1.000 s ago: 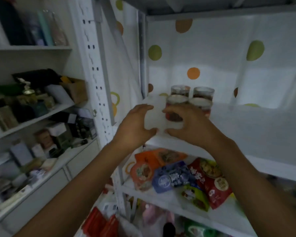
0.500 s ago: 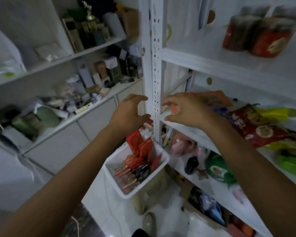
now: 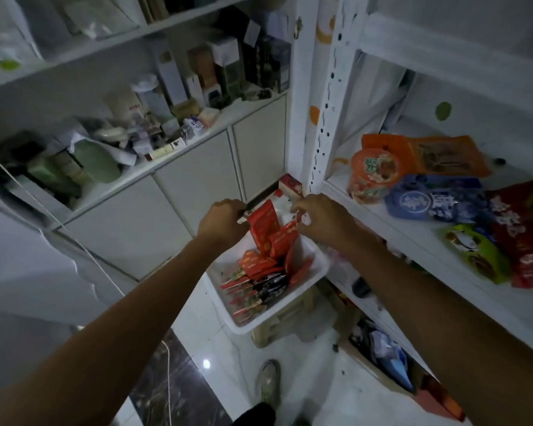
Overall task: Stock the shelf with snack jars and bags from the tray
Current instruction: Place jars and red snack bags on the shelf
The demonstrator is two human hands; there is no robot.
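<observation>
One white tray (image 3: 285, 307) of red snack packets (image 3: 260, 232), set on a beige stool (image 3: 282, 325) on the floor, just beside the white shelf (image 3: 391, 229). Both hands at it: left hand (image 3: 223, 222) curled at the far rim, right hand (image 3: 322, 221) bent down among the packets; whether either grips anything cannot be told. On the shelf: orange, blue, red and green bags (image 3: 434, 201)

left hand (image 3: 222, 224) and right hand (image 3: 325, 221) bare — grey shoe (image 3: 270, 383), dark trouser leg (image 3: 254, 414).
</observation>
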